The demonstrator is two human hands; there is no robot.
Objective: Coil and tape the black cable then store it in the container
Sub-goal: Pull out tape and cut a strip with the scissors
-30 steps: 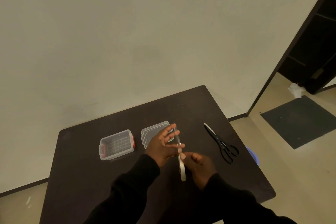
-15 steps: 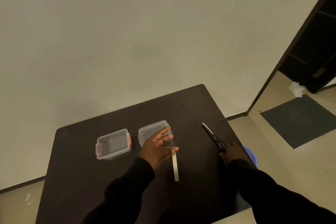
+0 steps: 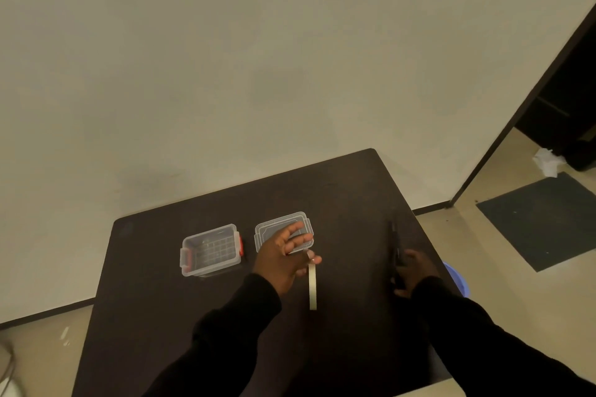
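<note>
A clear container (image 3: 211,250) with red latches stands open on the dark table (image 3: 348,190). Its clear lid (image 3: 274,225) lies just to the right, partly behind my left hand (image 3: 282,256). That hand pinches pale tape (image 3: 312,287) between thumb and fingers, and the tape hangs down as a narrow strip above the table. My right hand (image 3: 414,271) is closed over the handles of black scissors (image 3: 394,235) near the table's right edge, blades pointing away from me. No black cable is in view.
A blue tub (image 3: 459,280) sits on the floor just past the table's right edge. Further right lie a dark floor mat (image 3: 538,219) and crumpled white paper (image 3: 546,163) by a dark doorway. A plain wall backs the table.
My right hand let go of the tape, moved right and closed on the scissors, which have turned slightly. My left hand keeps the tape, now hanging straight down.
</note>
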